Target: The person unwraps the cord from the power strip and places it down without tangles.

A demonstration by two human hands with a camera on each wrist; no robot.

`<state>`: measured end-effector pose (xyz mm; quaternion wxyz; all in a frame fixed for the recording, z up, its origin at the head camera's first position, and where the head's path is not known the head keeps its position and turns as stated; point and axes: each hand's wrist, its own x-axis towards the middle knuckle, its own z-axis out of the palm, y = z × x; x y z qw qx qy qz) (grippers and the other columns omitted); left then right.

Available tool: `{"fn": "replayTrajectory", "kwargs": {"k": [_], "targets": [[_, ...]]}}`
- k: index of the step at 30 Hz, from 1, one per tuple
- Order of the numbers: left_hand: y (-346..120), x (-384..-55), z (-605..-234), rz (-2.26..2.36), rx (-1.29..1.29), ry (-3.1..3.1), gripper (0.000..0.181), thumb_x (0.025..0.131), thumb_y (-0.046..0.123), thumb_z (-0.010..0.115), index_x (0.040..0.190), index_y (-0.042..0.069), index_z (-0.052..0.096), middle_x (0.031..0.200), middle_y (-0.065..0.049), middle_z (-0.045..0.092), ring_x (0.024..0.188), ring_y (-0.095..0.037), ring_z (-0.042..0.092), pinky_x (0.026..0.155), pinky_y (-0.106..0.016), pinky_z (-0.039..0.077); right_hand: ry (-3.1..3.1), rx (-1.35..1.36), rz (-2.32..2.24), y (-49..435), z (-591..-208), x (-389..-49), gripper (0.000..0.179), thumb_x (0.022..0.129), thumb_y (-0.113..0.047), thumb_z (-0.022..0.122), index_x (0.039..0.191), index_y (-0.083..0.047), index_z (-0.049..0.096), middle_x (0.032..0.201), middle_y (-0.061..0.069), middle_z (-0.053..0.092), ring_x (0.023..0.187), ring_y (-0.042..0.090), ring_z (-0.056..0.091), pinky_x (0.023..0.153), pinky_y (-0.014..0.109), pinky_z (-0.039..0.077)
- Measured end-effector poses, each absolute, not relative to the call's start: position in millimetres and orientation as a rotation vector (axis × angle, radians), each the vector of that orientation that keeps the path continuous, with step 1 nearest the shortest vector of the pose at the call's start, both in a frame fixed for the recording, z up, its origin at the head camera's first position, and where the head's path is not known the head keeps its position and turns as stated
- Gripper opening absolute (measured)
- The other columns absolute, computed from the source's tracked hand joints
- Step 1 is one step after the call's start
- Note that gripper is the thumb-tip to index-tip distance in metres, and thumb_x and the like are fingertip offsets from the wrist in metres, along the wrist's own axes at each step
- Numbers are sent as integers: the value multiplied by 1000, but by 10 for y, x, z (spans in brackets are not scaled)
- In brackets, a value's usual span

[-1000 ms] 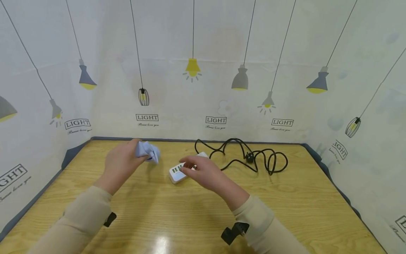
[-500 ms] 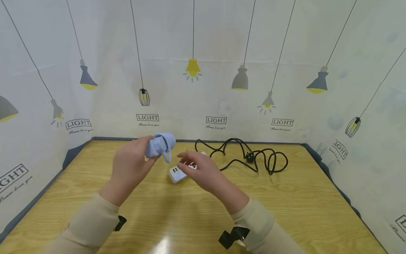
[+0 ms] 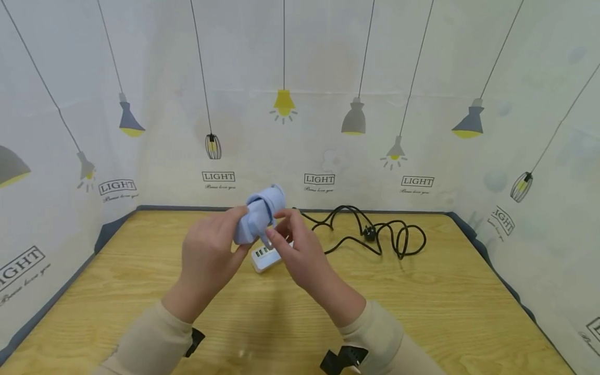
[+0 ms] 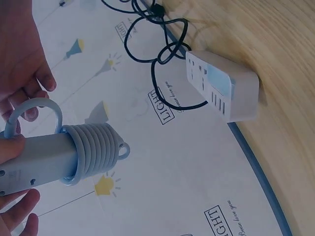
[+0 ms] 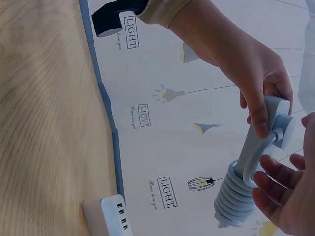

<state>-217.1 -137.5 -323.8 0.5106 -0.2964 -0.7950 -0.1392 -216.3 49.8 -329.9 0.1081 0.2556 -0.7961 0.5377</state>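
My left hand [image 3: 206, 260] grips a light blue block with a thick cord [image 3: 258, 216] coiled round one end. In the left wrist view the coils [image 4: 96, 150] end in a cap with a small ring, and a loop of cord [image 4: 39, 103] bows out from the block. A plug-like round piece [image 5: 284, 132] shows at the held end in the right wrist view. My right hand [image 3: 304, 250] is beside the block, fingers bent and apart, with the fingertips [image 5: 261, 179] right at the cord loop. Both hands hold this above the table.
A white power strip [image 3: 264, 259] with several USB ports lies on the wooden table [image 3: 422, 302] behind the hands, partly hidden by them. Its tangled black cable [image 3: 344, 208] and plug [image 3: 370, 233] lie at the back right. A lamp-patterned cloth [image 3: 319, 130] walls three sides.
My left hand has brought the blue block right and closer, turning it so the cord loop faces the right hand. The right hand has shifted slightly and its fingers now meet the loop in view.
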Motion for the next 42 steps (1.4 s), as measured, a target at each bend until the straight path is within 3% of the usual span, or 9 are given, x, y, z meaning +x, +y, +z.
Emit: {"fn": "replayTrajectory", "kwargs": {"k": [7,14,25,32,38,42], "targets": [[-1241,-2123,-3252,-357,-747,-1833,49,68,6,83,112,-2,64,90,-15,69,70,-31,64,57,-45,50,-2329,736,1492,478,-3241,-2107,35,102,-38,49,125,-11,46,78,-1,55,64,13,49,55,28,43],[-1128,-2098,-3288,-409,-738,-1797,45,71,5,79,113,-2,65,93,-14,70,73,-30,65,59,-45,51,-2177,745,1178,440,-3270,-2122,34,100,-36,54,111,-5,52,68,-2,50,56,8,45,47,23,40],[-948,-2087,-3305,-563,-671,-1825,57,61,-4,85,113,1,64,95,-11,69,75,-28,64,62,-43,52,-1851,693,872,434,-3310,-2225,34,92,-34,59,89,0,54,59,3,53,45,10,49,41,23,42],[-867,-2135,-3312,-574,-626,-1843,43,72,-2,77,111,1,61,103,-8,68,77,-28,63,63,-41,51,-1809,699,740,431,-3299,-2196,31,86,-29,66,84,-2,52,59,5,53,43,13,52,39,26,44],[-844,-2164,-3297,-658,-641,-1832,53,75,-1,77,125,3,61,112,-8,68,92,-28,65,76,-44,53,-1810,672,667,438,-3249,-2136,33,84,-32,66,84,-2,52,58,4,53,41,13,50,37,27,42],[-830,-2196,-3267,-651,-665,-1810,41,76,4,78,116,1,67,113,-9,70,96,-27,67,77,-43,53,-1836,642,656,466,-3207,-2115,33,83,-30,69,85,-2,52,57,4,54,40,13,51,36,26,42]]}}
